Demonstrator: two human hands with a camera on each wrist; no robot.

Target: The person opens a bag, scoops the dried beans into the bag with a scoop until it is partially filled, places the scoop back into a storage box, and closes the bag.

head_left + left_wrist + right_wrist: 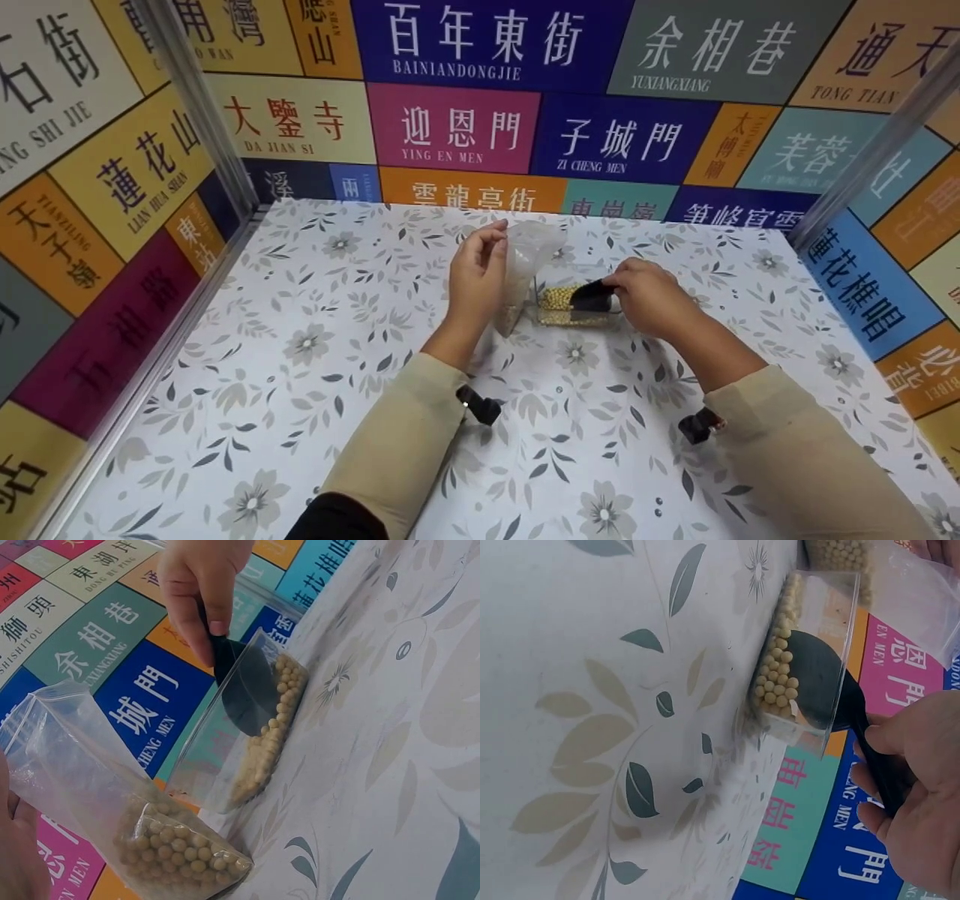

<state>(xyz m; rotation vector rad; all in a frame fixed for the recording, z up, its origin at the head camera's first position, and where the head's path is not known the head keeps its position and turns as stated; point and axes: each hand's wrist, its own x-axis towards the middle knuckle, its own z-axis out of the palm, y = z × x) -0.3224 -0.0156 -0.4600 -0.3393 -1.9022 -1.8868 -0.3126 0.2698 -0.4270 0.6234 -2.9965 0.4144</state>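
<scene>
My left hand [478, 274] grips the side of a clear zip bag [82, 742], which stands upright with its mouth up. Round yellow soybeans [176, 851] fill the bag's bottom. In my right hand [651, 296] is the handle of a black scoop [821, 682]. The scoop's bowl dips into a clear plastic box [840, 622], right of the bag. More soybeans [776, 682] cover the box's floor around the scoop. Whether the bowl carries any is hard to see. In the left wrist view, only part of the left hand [19, 855] shows at the edge.
Box and bag stand towards the back of a table [270, 405] covered in white leaf-and-flower cloth. Behind it rises a wall [457, 127] of coloured panels with Chinese lettering. Metal posts [217, 127] mark the corners. Small black devices [478, 405] sit at both sleeves.
</scene>
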